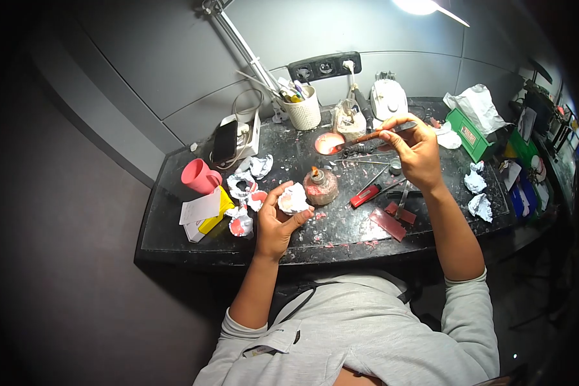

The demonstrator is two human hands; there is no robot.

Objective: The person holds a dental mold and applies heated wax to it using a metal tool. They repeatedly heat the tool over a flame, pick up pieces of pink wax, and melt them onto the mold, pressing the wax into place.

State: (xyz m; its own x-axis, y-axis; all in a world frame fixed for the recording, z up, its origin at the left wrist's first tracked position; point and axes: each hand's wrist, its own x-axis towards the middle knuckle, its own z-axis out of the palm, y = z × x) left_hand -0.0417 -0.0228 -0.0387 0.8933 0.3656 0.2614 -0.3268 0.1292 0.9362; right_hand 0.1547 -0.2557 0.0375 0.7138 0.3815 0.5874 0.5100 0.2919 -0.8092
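My left hand (pixel 274 229) is closed around a white plaster dental cast (pixel 293 199), held just left of a glass spirit burner (pixel 321 188) with a small flame on its wick. Raised at the right, my right hand (pixel 419 154) grips a wax knife (pixel 368 137) by its brown handle. The knife's far end reaches the edge of a round dish of pink wax (pixel 328 143) behind the burner. A red lighter (pixel 365 195) and pink wax sheets (pixel 386 225) lie on the black bench (pixel 289 242) between my forearms.
More plaster casts (pixel 240 225) with pink wax sit left of my left hand, near a pink mug (pixel 200 176) and a yellow box (pixel 217 210). At the back are a phone (pixel 226 141), a pen cup (pixel 303 110) and a green box (pixel 468 134). Crumpled white pieces (pixel 480 207) lie right.
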